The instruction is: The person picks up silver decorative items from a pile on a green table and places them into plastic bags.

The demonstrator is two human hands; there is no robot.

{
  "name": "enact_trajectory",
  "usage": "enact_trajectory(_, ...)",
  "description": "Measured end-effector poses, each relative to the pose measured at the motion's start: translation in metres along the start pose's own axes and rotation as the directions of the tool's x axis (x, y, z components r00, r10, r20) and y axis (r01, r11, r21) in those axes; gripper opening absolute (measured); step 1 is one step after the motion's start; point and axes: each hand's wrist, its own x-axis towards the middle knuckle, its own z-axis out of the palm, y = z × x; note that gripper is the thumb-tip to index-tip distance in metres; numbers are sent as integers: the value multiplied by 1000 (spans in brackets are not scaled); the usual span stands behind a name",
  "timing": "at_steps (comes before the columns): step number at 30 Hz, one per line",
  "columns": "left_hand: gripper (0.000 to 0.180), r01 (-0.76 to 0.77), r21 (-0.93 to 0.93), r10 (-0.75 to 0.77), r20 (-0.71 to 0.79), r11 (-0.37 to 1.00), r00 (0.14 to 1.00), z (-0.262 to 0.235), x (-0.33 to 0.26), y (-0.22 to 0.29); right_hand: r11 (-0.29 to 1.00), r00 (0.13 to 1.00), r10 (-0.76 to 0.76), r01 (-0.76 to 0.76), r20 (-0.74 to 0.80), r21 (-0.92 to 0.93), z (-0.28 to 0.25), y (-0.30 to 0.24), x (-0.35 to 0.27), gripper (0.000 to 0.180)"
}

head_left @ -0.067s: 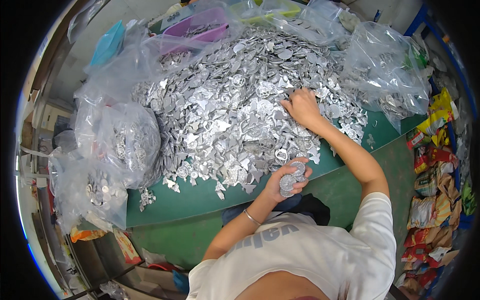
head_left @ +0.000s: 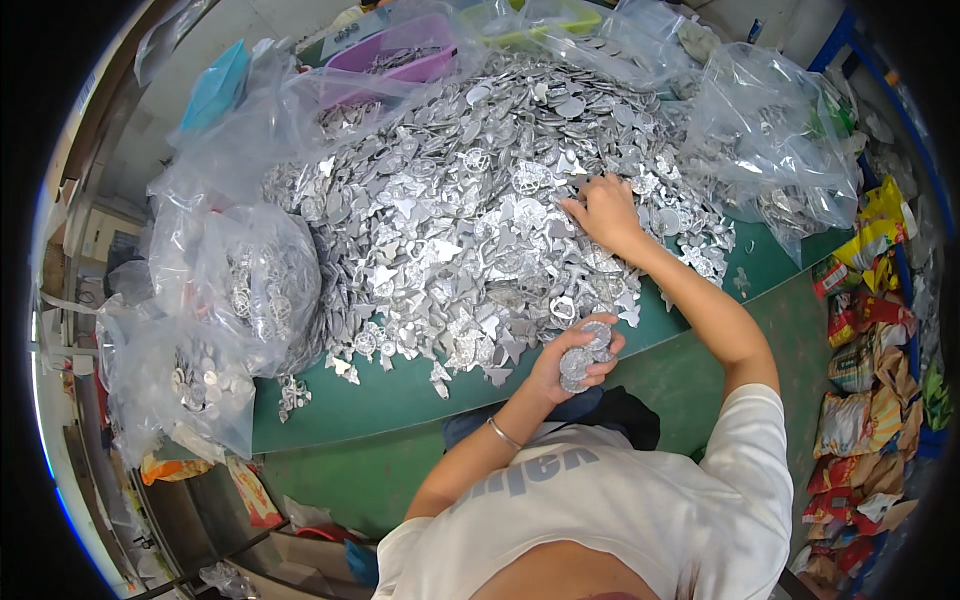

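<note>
A big heap of flat silver metal pieces (head_left: 480,210) covers a green table (head_left: 400,400). My left hand (head_left: 572,362) is closed around a small stack of round silver pieces (head_left: 585,352) at the table's near edge; a bangle sits on that wrist. My right hand (head_left: 603,213) rests palm down on the right side of the heap, fingers spread among the pieces.
Clear plastic bags of silver pieces stand at the left (head_left: 250,290) and back right (head_left: 775,140). A purple basin (head_left: 400,55) sits at the back. Colourful snack packets (head_left: 870,330) lie on the floor at the right.
</note>
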Motion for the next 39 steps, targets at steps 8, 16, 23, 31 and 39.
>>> enact_trajectory(8, 36, -1, 20, 1, -7, 1000, 1000, 2, 1, -1, 958, 960, 186, -224, 209, 177, -9, 3, 11, 32)
enact_trajectory(16, 35, -4, 24, 5, -22, 1000, 1000, 2, 1, 0, 920, 899, 240, -332, 368, 210, -18, 3, 29, 33)
enact_trajectory(23, 35, 5, -4, -5, -6, 1000, 1000, 2, 0, 1, 867, 822, 243, -422, 514, 264, -34, 14, 43, 21)
enact_trajectory(31, 34, 11, -18, -11, -11, 1000, 1000, 3, 1, 0, 856, 925, -57, -148, 375, 495, -77, 42, 6, 10)
enact_trajectory(39, 34, 9, -20, -9, -14, 1000, 1000, 1, 2, 0, 858, 966, 140, -227, 216, 461, -88, 56, -26, 12)
